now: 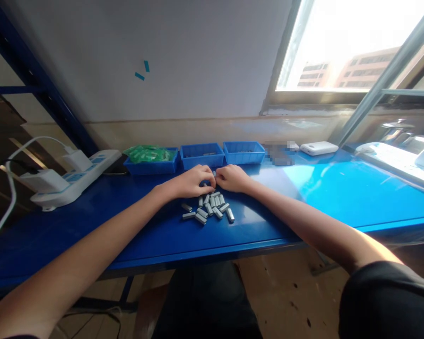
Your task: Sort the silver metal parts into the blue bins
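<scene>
A loose pile of short grey metal long hex nuts [212,205] lies on the blue table, several of them side by side, others turned at angles. My left hand [197,181] is at the far edge of the pile, thumb and fingers curled in around a long hex nut, mostly hidden by the fingers. Close against it, my right hand [232,178] is closed, its fingertips bent under and facing the left hand. Whatever the right fingers hold is hidden.
Behind the hands stand a blue bin [151,165] with green plastic packets, a middle blue bin [202,160] and a right blue bin [244,155] with small parts. Power strips [76,179] with plugs lie left and right. A white box-like device [318,148] sits near the window.
</scene>
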